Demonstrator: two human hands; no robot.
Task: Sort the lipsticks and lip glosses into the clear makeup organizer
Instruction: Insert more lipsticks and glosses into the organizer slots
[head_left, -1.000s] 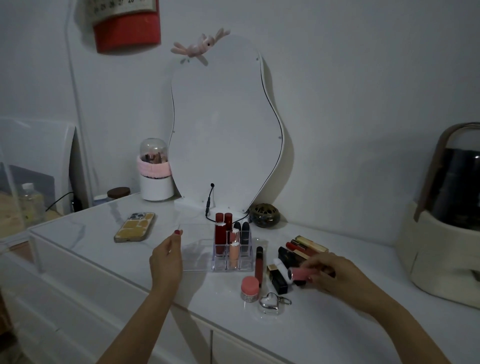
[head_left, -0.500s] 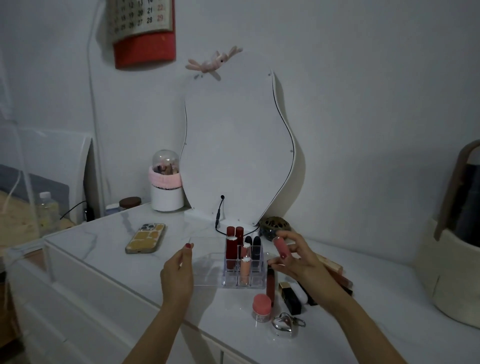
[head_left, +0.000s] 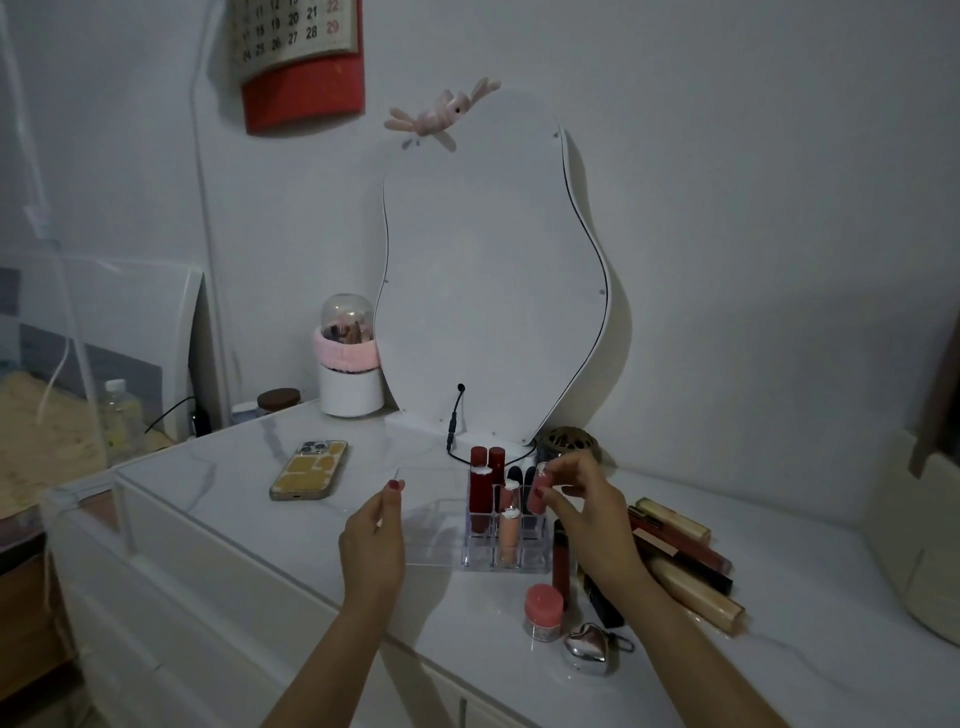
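Note:
The clear makeup organizer (head_left: 435, 525) stands on the white marble dresser top, with several red, peach and black lip tubes upright in its right-hand slots. My right hand (head_left: 587, 512) pinches a pink lipstick (head_left: 537, 496) upright over the organizer's right column of slots. My left hand (head_left: 375, 540) rests against the organizer's left side, fingers curled on its clear edge. A pile of lip glosses (head_left: 680, 551) lies on the dresser to the right of my right hand. A dark red gloss (head_left: 560, 564) stands just in front of the organizer.
A pink-lidded jar (head_left: 543, 612) and a silver heart case (head_left: 589, 649) sit near the front edge. A phone (head_left: 309, 470) lies to the left. Behind are a wavy mirror (head_left: 493, 270), a brush holder (head_left: 349, 364), a brown dish (head_left: 567, 441) and a black cable (head_left: 453, 431).
My right hand picked the pink lipstick from the pile at the right, lifted it and brought it left over the organizer's slots. My left hand stayed at the organizer.

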